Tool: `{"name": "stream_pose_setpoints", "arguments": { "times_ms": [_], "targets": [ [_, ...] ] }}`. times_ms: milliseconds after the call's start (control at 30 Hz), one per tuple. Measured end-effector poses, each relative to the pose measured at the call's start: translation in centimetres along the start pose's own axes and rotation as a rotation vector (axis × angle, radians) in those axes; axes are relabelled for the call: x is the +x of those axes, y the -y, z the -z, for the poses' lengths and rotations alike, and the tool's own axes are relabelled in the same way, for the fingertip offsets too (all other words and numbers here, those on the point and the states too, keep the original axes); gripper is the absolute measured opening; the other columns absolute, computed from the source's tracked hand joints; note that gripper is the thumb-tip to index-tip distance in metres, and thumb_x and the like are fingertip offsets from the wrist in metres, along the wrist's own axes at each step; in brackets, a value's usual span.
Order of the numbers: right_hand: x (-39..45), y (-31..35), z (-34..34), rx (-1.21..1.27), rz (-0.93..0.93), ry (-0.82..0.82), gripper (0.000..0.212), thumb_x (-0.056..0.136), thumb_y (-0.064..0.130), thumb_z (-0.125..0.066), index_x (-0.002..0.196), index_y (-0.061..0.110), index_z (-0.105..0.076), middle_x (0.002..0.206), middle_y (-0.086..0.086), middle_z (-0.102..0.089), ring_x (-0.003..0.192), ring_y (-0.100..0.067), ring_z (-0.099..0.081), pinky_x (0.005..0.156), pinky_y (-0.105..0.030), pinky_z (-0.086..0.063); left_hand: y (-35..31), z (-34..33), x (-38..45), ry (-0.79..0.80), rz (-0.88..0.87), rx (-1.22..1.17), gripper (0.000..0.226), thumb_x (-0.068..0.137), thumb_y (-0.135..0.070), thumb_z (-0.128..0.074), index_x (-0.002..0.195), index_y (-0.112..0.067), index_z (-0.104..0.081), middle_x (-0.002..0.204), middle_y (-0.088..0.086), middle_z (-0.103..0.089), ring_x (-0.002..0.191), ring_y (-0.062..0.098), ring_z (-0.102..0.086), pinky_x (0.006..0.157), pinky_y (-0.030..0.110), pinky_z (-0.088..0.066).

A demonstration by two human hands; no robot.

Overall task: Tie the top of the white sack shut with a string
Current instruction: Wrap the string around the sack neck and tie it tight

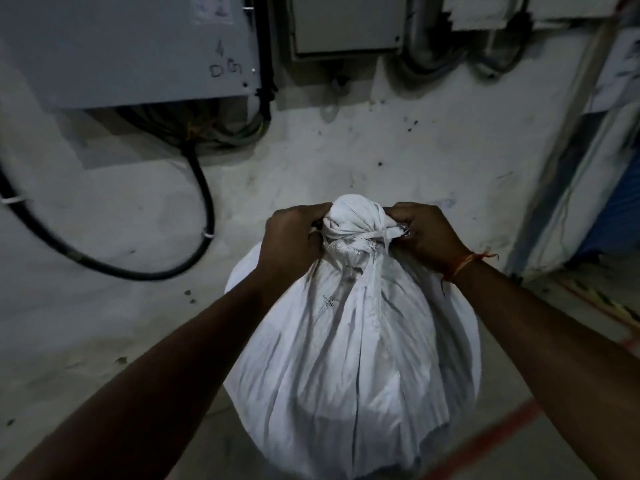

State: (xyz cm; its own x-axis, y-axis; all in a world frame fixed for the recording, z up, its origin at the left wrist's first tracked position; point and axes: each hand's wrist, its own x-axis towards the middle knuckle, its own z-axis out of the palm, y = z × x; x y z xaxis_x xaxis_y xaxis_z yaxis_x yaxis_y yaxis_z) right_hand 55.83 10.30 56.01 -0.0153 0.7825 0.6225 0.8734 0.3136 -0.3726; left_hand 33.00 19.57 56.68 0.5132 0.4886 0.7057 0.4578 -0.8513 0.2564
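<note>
On the concrete floor [104, 306], close to the foot of the wall, I have the white sack [349, 341] standing upright with its mouth bunched into a tight neck, so the gathered cloth forms a knob above the binding. The string [360, 235] runs around that neck, crossing on the right side. My left hand [294, 237] is clenched at the neck's left side, steadying the bunch, though I cannot tell whether it pinches the string or only cloth. My right hand [422, 233] is closed on the string's end where it crosses, pulling outward, I judge, to cinch the wrap. The knot looks formed but not yet snugged; a slack pull could let the neck loosen.
</note>
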Motion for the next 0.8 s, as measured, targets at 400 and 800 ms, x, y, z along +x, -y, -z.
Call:
{"name": "stream_pose_setpoints", "arguments": {
  "times_ms": [400,800],
  "targets": [
    [-5.9,-21.4,15.4,0.034,-0.005,-0.014,0.020,0.074,-0.003,-0.074,0.092,0.003,-0.077,0.078,-0.015,-0.072,0.080,-0.028,-0.071,0.072,-0.036,-0.048,-17.1,-19.0,9.9,-0.011,0.075,-0.097,0.061,0.064,-0.011,-0.055,0.118,-0.036,-0.071,0.101,-0.010,-0.080,0.096,0.006,-0.073,0.077,0.021,-0.056],
    [-6.6,-40.9,23.6,0.054,-0.023,0.064,0.029,0.077,-0.001,-0.075,0.103,0.011,-0.078,0.079,-0.009,-0.071,0.079,-0.019,-0.068,0.072,-0.033,-0.050,-23.7,-37.0,18.6,0.056,0.124,-0.088,0.061,0.067,-0.014,-0.059,0.123,-0.034,-0.071,0.104,-0.009,-0.080,0.097,0.011,-0.074,0.080,0.016,-0.050]
  ]
}}
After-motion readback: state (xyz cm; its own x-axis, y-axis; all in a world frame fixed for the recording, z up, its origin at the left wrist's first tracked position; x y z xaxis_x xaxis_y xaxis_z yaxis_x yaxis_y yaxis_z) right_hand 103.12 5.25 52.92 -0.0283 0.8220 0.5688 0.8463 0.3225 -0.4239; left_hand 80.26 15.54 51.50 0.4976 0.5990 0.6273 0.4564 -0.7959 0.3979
